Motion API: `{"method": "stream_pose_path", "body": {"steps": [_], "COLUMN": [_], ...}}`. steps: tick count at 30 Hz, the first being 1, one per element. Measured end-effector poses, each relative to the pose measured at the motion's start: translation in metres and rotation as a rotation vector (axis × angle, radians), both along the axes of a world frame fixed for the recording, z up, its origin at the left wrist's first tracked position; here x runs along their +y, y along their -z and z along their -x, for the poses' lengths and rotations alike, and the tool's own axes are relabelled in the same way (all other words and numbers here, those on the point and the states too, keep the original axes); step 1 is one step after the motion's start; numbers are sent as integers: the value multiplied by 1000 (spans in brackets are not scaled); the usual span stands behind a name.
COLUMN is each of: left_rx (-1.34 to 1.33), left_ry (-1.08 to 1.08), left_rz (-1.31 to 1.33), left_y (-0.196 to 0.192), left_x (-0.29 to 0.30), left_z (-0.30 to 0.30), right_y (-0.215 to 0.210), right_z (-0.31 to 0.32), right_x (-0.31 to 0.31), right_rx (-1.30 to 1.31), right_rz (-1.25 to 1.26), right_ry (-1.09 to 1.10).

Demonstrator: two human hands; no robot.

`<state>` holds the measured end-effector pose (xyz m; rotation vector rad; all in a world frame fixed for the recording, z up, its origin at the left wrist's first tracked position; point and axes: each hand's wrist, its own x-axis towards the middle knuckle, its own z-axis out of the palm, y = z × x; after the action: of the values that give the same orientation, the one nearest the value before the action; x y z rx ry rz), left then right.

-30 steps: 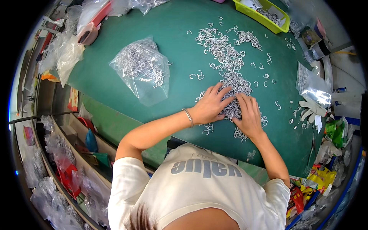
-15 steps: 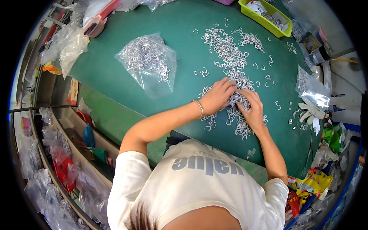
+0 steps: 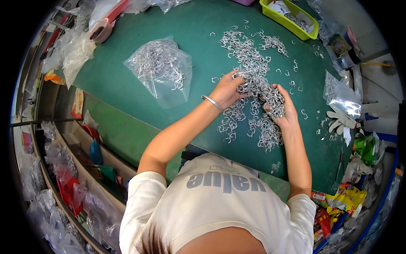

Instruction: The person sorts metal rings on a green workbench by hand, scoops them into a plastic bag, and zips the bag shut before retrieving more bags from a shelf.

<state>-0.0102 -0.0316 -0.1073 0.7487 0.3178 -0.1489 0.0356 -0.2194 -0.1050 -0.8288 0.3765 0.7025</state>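
Both hands are buried in a heap of small silvery metal hooks (image 3: 253, 80) spread over the green tabletop (image 3: 127, 84). The left hand (image 3: 228, 89), with a metal bangle (image 3: 211, 102) on its wrist, is curled around a clump of hooks at the middle of the heap. The right hand (image 3: 284, 106) is clenched on another clump just beside it, and the 2 clumps run together between the hands. More hooks trail from the hands toward the person's chest, and the rest of the heap stretches away toward the far edge, with loose single hooks scattered to the right of it.

To the left of the heap, well apart from it, lies a clear plastic bag (image 3: 160, 67) filled with the same hooks. A yellow-green tray (image 3: 292, 21) sits at the far right of the tabletop. A smaller clear bag (image 3: 340, 95) lies near the right edge, with a white glove (image 3: 338, 120) just beside it. A pink tape roll (image 3: 101, 30) rests at the far left corner among crumpled plastic bags.
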Motion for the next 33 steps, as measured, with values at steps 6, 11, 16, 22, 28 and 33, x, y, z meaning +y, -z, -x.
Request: {"method": "stream_pose_path", "body": {"steps": [6,11,16,22,28,33], "left_rx": [26,64,77,92,0,0], "left_ry": [6,-146,-420,-627,-968,-1161], "left_rz": [134,202,134,16,-137,-275], "left_y": [0,-6,-28,-16,-5,-1], "left_x": [17,18,28,68,87,93], "left_z": [14,44,89,118,103,81], "right_y": [3,4,-18,-22,-8,-14], "right_z": [2,9,33,41,38,39], "right_x": [8,22,62,125,177,191], "right_rx": [101,114,257,293,370,340], "right_rz": [-237,-249,-318,-335,-297,-268], "right_ry": [-13,-81,-218,-532,-649,-566]}}
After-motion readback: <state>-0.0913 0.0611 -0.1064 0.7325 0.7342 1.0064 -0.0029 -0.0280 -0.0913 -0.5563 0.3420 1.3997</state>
